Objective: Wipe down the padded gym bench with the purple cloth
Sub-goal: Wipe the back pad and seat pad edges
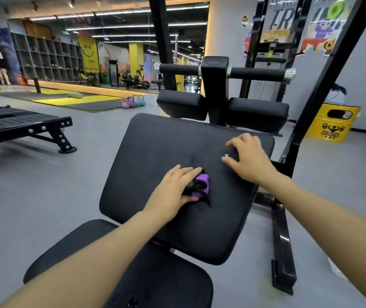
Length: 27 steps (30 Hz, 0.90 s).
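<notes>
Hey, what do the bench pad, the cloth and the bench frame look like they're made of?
Bench pad: black vinyl or faux leather over foam, by its matte sheen and the dimple puckering under the left hand.
Purple cloth: soft fabric, bunched in folds; weave too blurred to tell.
Bench frame: metal, probably painted steel, glossy black with hard edges.

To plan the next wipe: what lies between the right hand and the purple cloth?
Head view: only bare black bench pad lies between the right hand and the purple cloth.

2 bare forearms without sleeves; left hand (175, 192) and right hand (247, 158) ungloved.
</notes>
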Available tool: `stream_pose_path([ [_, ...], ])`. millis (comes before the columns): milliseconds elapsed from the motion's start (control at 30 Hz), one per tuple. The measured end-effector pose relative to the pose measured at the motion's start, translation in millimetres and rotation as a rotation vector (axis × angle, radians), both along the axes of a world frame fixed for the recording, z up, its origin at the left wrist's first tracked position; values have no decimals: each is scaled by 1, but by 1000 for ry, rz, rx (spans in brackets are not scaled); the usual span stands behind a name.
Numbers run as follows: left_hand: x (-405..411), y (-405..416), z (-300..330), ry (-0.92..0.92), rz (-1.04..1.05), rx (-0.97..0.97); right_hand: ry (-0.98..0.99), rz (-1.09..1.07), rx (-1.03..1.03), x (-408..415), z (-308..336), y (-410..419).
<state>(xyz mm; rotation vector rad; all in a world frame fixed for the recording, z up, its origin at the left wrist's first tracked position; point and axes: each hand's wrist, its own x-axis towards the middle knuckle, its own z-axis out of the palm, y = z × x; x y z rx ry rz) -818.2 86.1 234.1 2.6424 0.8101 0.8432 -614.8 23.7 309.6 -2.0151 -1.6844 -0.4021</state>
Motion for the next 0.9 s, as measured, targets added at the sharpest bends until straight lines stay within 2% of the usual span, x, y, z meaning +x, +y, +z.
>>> stream_pose_path([
  [100, 16, 8, 5, -251, 61, -54, -50, 14, -9, 8, -5, 5],
  [167, 36, 16, 18, -387, 206, -119, -76, 23, 5, 10, -11, 6],
  [233, 57, 23, 30, -355, 385, -118, -94, 17, 12, 11, -15, 7],
  [300, 67, 25, 35, -315, 475, -57, -109, 17, 11, 11, -15, 7],
  [400, 64, 14, 22, -222, 404, 76, -109, 20, 4, 11, -15, 6],
  [533, 59, 13, 23, -168, 321, 35, -136, 8, 16, 9, -17, 4],
  [667, 76, 29, 28, -60, 396, 209, -150, 2, 41, 11, -20, 5],
  [833, 95, 53, 52, -104, 500, 146, -160, -1, 51, 12, -21, 6],
  [900, 93, 55, 50, -117, 495, 253, -160, -6, 50, 12, -22, 5],
])
